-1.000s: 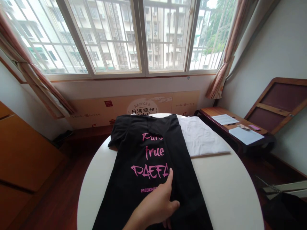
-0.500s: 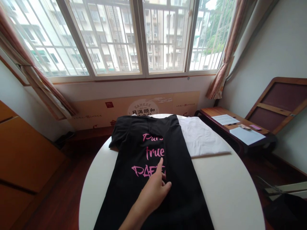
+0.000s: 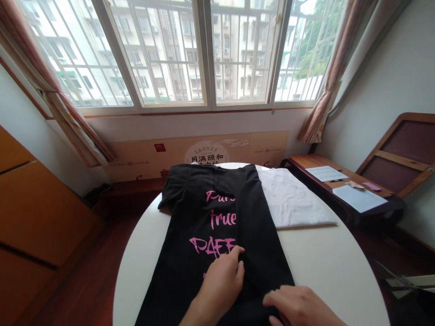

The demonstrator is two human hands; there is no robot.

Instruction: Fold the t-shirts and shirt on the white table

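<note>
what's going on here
A person is handling a black T-shirt with pink lettering, lying flat on a round white table. Their left hand rests on the shirt, and their right hand is at its lower right edge. A folded white garment lies beside the shirt.

The left hand (image 3: 220, 285) sits curled downward — the right hand (image 3: 299, 305) lies flatter, near it.

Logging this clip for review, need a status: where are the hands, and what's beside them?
Left hand and right hand both on black T-shirt. Shirt flat on round white table. Folded white garment alongside, to its right.
</note>
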